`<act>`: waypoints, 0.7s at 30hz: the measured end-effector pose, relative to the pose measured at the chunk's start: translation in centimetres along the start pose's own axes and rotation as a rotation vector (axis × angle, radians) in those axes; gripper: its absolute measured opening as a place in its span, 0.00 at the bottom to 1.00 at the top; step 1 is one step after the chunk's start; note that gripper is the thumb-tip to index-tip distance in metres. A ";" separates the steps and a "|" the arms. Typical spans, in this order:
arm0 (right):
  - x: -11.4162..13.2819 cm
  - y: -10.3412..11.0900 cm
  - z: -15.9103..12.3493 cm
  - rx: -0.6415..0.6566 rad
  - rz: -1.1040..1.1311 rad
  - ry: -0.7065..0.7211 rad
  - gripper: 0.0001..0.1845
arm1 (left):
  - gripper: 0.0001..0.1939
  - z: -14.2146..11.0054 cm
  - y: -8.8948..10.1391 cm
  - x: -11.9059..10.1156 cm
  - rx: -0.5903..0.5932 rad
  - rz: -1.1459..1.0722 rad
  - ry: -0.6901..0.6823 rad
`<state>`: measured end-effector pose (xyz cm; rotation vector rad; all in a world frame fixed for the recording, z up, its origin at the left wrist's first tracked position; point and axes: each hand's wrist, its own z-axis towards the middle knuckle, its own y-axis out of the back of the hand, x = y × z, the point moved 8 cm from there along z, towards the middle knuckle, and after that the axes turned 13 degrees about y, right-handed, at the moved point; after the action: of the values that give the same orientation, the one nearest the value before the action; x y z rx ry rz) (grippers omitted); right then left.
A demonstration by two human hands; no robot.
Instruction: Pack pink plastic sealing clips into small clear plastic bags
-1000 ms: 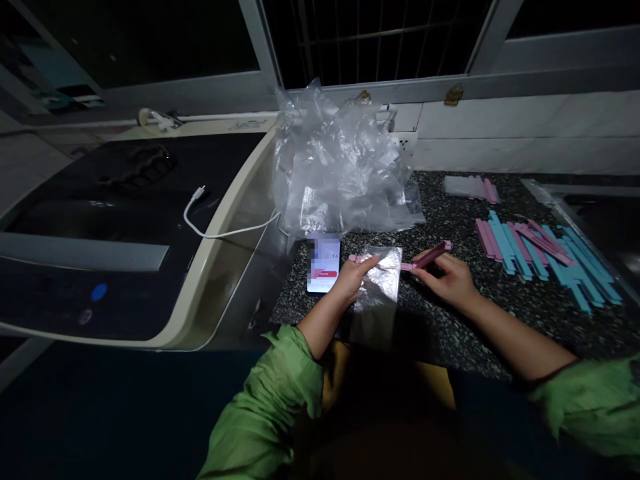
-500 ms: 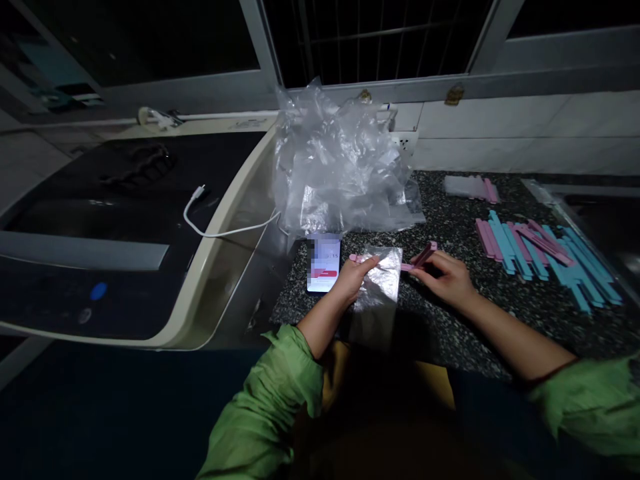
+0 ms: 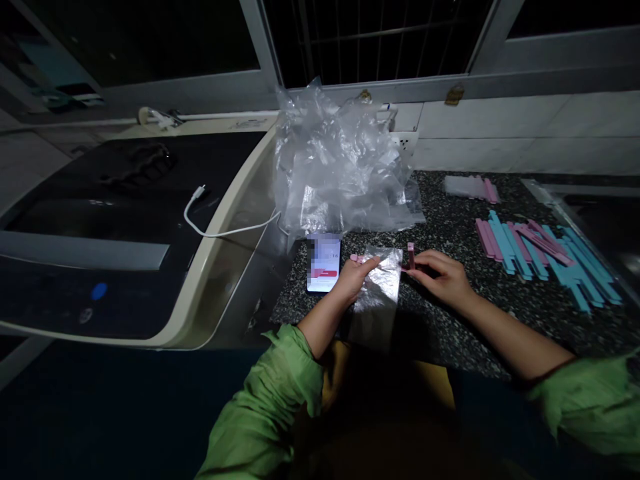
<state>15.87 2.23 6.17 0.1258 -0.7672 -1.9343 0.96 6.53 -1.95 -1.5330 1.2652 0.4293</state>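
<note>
A small clear plastic bag (image 3: 377,287) lies at the front of the speckled counter (image 3: 450,307). My left hand (image 3: 354,279) is closed, pinching the bag's top left corner together with the end of a pink clip. My right hand (image 3: 440,275) is closed on the hinged arm of the pink clip (image 3: 411,255), which stands nearly upright at the bag's top right corner.
A phone (image 3: 324,263) lies lit up left of the bag. Behind it sits a heap of clear plastic bags (image 3: 340,167). Several pink and blue clips (image 3: 545,253) lie at the right. A washing machine (image 3: 125,227) with a white cable (image 3: 220,230) stands left.
My right hand has swung the pink clip's arm from lying out to the right up to nearly upright. My left hand and the bag have stayed put.
</note>
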 end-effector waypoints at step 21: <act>0.0 -0.6 -0.3 0.024 0.008 0.017 0.06 | 0.20 -0.1 -0.1 0.2 0.000 0.040 0.020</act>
<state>15.54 2.29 5.62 0.1537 -0.7793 -1.9148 1.10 6.34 -2.02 -1.5174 1.3135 0.4410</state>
